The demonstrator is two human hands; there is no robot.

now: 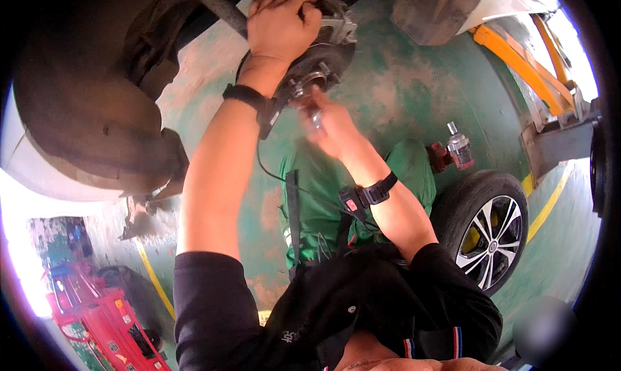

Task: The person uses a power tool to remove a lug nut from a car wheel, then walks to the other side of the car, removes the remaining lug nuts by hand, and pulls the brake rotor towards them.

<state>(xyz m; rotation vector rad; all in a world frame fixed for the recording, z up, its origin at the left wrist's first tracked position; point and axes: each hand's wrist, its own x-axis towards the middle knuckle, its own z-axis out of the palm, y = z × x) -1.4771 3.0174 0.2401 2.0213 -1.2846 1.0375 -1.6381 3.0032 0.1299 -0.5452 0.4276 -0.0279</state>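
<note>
My left hand (281, 23) grips the brake caliper (337, 25) top | right hand (326, 122) pinches a small metal tool (315, 117) below the wheel hub (310, 73) | removed wheel (488, 232) lies right.

A removed wheel (490, 227), an impact wrench (453, 151) and a red tool cart (103, 326) rest on the green floor (414, 93).

Green floor paint (414, 93), worn through to pale patches, is seen across the middle, and yellow lines (546, 209) are painted over it at four and seven o'clock. A dull grey metal hub (317, 70) is shown at twelve o'clock, gripped by the left hand (281, 25) with the right hand (330, 125) just under it, black bands being worn on both wrists. Green trousers (323, 203) and a black shirt (336, 306) are seen low centre, a black tyre with silver spokes (488, 232) at four o'clock, an orange lift arm (524, 67) at two, a red cart (97, 319) at eight.
</note>
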